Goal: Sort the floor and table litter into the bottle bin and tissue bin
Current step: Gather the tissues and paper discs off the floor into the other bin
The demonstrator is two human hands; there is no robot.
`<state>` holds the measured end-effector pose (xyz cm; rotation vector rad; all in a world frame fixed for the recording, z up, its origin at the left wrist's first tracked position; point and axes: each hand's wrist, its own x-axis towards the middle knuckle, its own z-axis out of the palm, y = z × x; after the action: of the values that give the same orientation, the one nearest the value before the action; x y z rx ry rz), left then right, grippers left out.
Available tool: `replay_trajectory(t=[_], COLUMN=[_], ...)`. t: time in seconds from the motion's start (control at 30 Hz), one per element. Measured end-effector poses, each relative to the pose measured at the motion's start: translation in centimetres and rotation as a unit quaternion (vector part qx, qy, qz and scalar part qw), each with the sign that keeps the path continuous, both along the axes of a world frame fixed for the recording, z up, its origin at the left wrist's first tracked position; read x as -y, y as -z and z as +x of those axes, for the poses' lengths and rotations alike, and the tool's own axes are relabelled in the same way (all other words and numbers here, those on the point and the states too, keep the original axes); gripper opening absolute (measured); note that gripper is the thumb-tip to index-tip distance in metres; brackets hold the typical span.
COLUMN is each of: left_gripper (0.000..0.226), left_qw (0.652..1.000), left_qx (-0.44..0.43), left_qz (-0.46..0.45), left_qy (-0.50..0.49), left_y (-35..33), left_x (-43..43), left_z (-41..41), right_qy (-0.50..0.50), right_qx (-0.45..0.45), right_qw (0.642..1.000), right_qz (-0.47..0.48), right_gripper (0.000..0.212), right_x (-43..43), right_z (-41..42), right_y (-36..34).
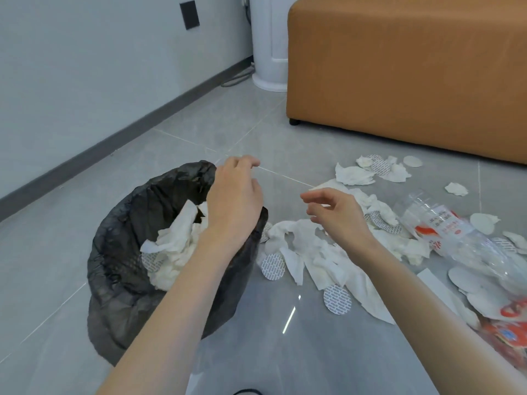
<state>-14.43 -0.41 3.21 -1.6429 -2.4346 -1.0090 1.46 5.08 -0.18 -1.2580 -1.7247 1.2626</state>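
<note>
Down on the grey tiled floor (pixel 71 223), a bin lined with a black bag (pixel 114 266) stands at the left, with crumpled white tissues (pixel 174 240) and one printed round disc lying inside it. The person's left hand (pixel 233 201) hovers over the far side of the bin's mouth, back of the hand upward, fingers loosely curled and nothing visible in them. The right hand (pixel 336 215) hangs apart from it, above the floor litter, its fingers relaxed and slightly bent, thumb and forefinger separated, holding nothing. Beneath and beside that hand lies a spread of torn tissue pieces (pixel 313 258), just to the right of the bin and touching its bag at the near edge. Several round printed discs (pixel 273 267) sit among the tissues. A clear plastic bottle (pixel 445 223) with a red and white label lies on its side further right, and more red-labelled plastic (pixel 510 332) lies at the lower right edge. An orange upholstered seat (pixel 413 67) stands behind the litter, with a white cylindrical appliance (pixel 268 47) beside it against the wall.
</note>
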Motion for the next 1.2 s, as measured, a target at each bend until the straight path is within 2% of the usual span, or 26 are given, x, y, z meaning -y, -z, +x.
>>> replay_trajectory(t=[0.13,0.27,0.37,0.47,0.6,0.67,0.77,0.87,1.03,1.2], left_gripper=[0.035,0.04,0.057,0.073,0.079,0.078,0.078,0.076,0.068,0.061], left_qw=[0.996,0.975,0.951,0.936,0.933,0.924,0.915,0.929,0.952,0.939], left_qx=[0.001,0.031,0.082,0.082,0.086,0.073,0.072,0.084,0.043,0.072], left_qz=[-0.031,-0.175,-0.287,-0.341,-0.346,-0.372,-0.398,-0.361,-0.297,-0.311], left_qy=[0.079,0.135,0.087,0.015,-0.051,-0.051,-0.019,0.011,0.066,0.128], left_y=[1.8,7.2,12.3,16.7,19.3,20.1,21.6,22.4,21.5,20.2], left_x=[-3.5,-6.0,-5.9,-5.1,-5.3,-5.7,-5.7,-5.0,-2.4,-0.5], left_z=[4.3,7.5,8.2,7.7,6.6,6.1,5.7,6.4,9.5,12.6], right_qy=[0.028,0.017,-0.007,-0.035,-0.059,-0.059,-0.063,-0.087,-0.102,-0.036], right_qx=[0.07,0.16,0.204,0.244,0.257,0.259,0.261,0.278,0.399,0.429], right_qw=[0.997,0.985,0.975,0.966,0.962,0.962,0.961,0.954,0.909,0.899], right_qz=[-0.029,-0.067,-0.087,-0.076,-0.066,-0.066,-0.068,-0.072,-0.063,-0.078], right_gripper=[0.027,0.027,0.029,0.031,0.034,0.035,0.038,0.046,0.057,0.049], right_x=[-1.2,-1.7,-1.1,-0.2,0.3,0.2,-0.1,0.0,1.6,2.5], right_z=[4.7,9.2,11.9,13.7,14.8,14.9,14.6,14.1,13.7,15.0], right_y=[2.5,5.5,7.8,9.5,10.8,11.3,12.1,13.0,13.9,14.3])
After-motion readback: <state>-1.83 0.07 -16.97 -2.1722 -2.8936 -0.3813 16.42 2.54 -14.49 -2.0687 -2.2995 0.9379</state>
